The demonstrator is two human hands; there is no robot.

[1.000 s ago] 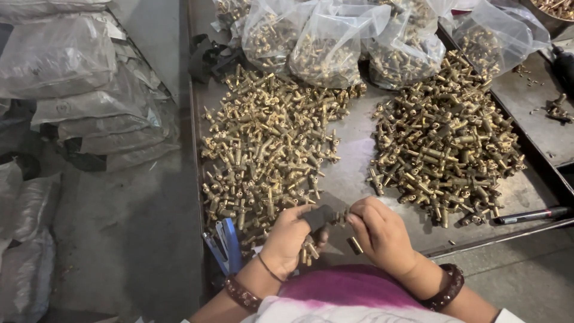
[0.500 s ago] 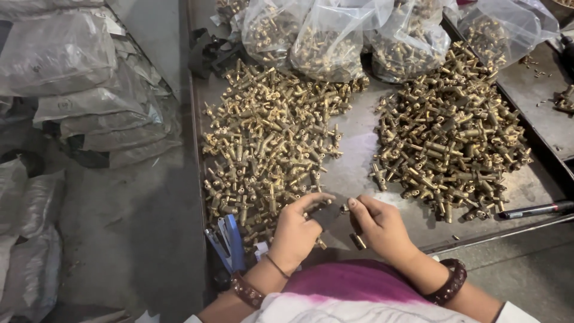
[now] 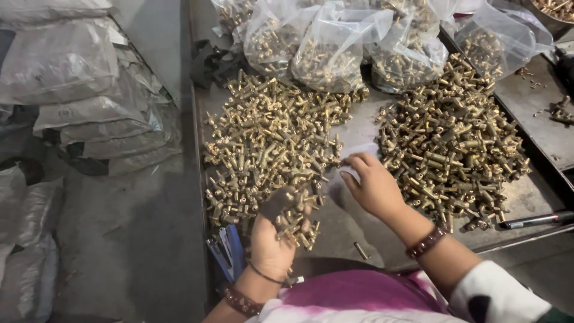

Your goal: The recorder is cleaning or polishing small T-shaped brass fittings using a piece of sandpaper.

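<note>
**Brass fittings: sorting part-way**

Small gold-coloured brass fittings [image 3: 294, 224] fill the clenched left hand [image 3: 276, 230] at 6 o'clock. Right hand [image 3: 372, 186] is released, fingers loose, holding nothing. Two large loose heaps [image 3: 269, 143] [image 3: 454, 143] remain at 12 o'clock; clear plastic bags [image 3: 335, 48] beyond are filled.

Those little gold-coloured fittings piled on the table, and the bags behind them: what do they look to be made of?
The fittings look like brass or brass-plated metal: a yellow-gold colour with dull glints, though colour alone cannot settle it. The bags appear to be thin clear plastic film: creased, glossy, with the contents showing through. The left hand holds a handful of fittings; the right hand reaches between the piles.
</note>
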